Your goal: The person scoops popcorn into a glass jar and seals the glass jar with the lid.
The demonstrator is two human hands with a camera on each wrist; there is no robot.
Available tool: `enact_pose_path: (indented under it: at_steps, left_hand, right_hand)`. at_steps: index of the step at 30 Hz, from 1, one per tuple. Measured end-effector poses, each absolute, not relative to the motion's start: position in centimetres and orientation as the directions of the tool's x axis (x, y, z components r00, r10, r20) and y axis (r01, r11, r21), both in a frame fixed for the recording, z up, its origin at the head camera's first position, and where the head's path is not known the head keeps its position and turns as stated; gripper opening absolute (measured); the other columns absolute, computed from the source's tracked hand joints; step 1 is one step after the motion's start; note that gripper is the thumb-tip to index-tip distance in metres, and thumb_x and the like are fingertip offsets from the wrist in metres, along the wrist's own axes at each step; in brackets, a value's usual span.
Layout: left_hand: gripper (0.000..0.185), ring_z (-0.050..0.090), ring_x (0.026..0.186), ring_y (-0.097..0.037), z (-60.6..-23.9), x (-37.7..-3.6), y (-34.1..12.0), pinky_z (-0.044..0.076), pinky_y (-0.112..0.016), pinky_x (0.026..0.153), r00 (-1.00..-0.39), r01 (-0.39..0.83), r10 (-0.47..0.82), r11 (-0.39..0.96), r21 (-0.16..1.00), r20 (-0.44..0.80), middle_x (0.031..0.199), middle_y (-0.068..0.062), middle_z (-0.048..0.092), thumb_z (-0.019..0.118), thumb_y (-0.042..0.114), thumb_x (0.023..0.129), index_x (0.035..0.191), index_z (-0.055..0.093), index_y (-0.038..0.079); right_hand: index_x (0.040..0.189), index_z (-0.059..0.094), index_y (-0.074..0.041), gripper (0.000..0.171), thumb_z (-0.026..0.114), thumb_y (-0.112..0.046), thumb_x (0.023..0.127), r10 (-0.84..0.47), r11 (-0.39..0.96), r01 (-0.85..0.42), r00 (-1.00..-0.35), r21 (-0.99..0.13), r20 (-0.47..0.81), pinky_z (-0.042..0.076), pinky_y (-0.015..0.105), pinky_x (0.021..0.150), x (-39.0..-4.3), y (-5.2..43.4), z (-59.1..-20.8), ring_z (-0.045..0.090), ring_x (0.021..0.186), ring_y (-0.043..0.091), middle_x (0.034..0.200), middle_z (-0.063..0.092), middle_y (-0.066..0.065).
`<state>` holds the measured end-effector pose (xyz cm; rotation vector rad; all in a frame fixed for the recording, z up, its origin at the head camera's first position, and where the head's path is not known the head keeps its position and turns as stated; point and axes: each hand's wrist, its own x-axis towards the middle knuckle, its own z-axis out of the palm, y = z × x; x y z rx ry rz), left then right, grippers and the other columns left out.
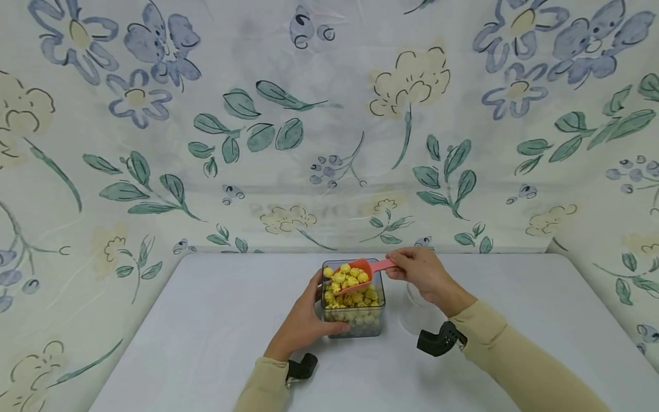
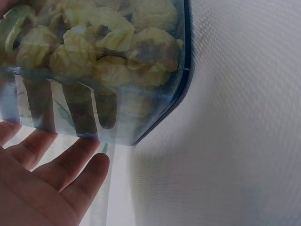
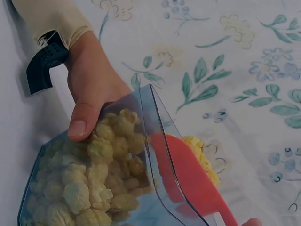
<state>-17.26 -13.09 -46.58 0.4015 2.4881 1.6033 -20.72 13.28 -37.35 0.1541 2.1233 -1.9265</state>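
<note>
Nearest, beige sleeves (image 1: 530, 355) and black wrist cameras (image 1: 436, 341) are seen. By the left hand (image 1: 305, 321), thumb and fingers spread around its walls, a square clear container (image 1: 360, 329) of yellow popcorn (image 1: 360, 298) is held on the white table (image 1: 206, 343). To its right, a clear round vessel (image 1: 413, 313) is partly covered from view by the right hand (image 1: 423, 278), in which the handle (image 1: 382, 265) of a red scoop (image 1: 362, 265) is pinched. The scoop, filled with popcorn, is held over the container's opening. Beyond, floral cloth (image 1: 309, 194) is hung.

Head view faces forward and down — wrist views, close in, share the container (image 1: 363, 327).
</note>
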Motion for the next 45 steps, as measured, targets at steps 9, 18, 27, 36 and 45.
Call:
enact_pose_path:
  at_steps: [9, 18, 27, 36, 45]
  left_hand:
    - [0.125, 0.040, 0.140, -0.038, -46.8, -17.3, -13.0, 0.036, -0.059, 0.113, -0.950, 0.152, 0.310, 0.378, 0.913, 0.030, 0.158, -0.010, 0.034, 0.093, 0.036, 0.071, 0.163, 0.011, 0.021]
    - [0.125, 0.040, 0.140, -0.039, -46.7, -17.3, -13.0, 0.036, -0.059, 0.112, -0.950, 0.150, 0.311, 0.384, 0.911, 0.026, 0.159, -0.011, 0.032, 0.093, 0.037, 0.071, 0.163, 0.010, 0.020]
    - [0.127, 0.037, 0.142, -0.039, -46.8, -17.3, -13.0, 0.035, -0.056, 0.114, -0.952, 0.139, 0.307, 0.376, 0.916, 0.019, 0.160, -0.011, 0.031, 0.093, 0.036, 0.071, 0.163, 0.009, 0.021]
    - [0.126, 0.038, 0.142, -0.039, -46.9, -17.4, -13.0, 0.034, -0.057, 0.114, -0.953, 0.146, 0.302, 0.383, 0.912, 0.026, 0.160, -0.012, 0.032, 0.093, 0.037, 0.071, 0.163, 0.010, 0.020]
    - [0.123, 0.039, 0.140, -0.040, -47.0, -17.6, -12.9, 0.034, -0.059, 0.114, -0.951, 0.164, 0.305, 0.389, 0.907, 0.041, 0.160, -0.014, 0.031, 0.093, 0.034, 0.073, 0.163, 0.011, 0.018]
  right_hand:
    - [0.133, 0.057, 0.012, 0.037, 0.054, -0.013, 0.105, -0.072, 0.127, 0.261, -0.960, -0.957, -0.272, 0.059, 0.023, 0.079, -20.4, 14.2, -37.4, 0.069, 0.078, 0.009, 0.100, 0.068, 0.014]
    - [0.134, 0.057, 0.011, 0.040, 0.056, -0.016, 0.105, -0.071, 0.116, 0.246, -0.964, -0.962, -0.256, 0.059, 0.022, 0.081, -19.7, 15.0, -37.1, 0.072, 0.081, 0.010, 0.101, 0.070, 0.013]
    - [0.134, 0.054, 0.013, 0.039, 0.055, -0.013, 0.105, -0.079, 0.044, 0.243, -0.966, -0.969, -0.245, 0.058, 0.022, 0.082, -19.1, 15.7, -37.1, 0.071, 0.080, 0.007, 0.101, 0.066, 0.012]
    - [0.134, 0.054, 0.014, 0.039, 0.054, -0.011, 0.105, -0.071, 0.021, 0.208, -0.975, -0.978, -0.209, 0.058, 0.021, 0.082, -18.6, 16.0, -36.7, 0.072, 0.080, 0.007, 0.101, 0.067, 0.010]
    - [0.137, 0.053, 0.013, 0.041, 0.055, -0.013, 0.105, -0.063, 0.035, 0.219, -0.973, -0.975, -0.221, 0.058, 0.022, 0.082, -18.4, 16.1, -36.6, 0.072, 0.083, 0.009, 0.104, 0.067, 0.012]
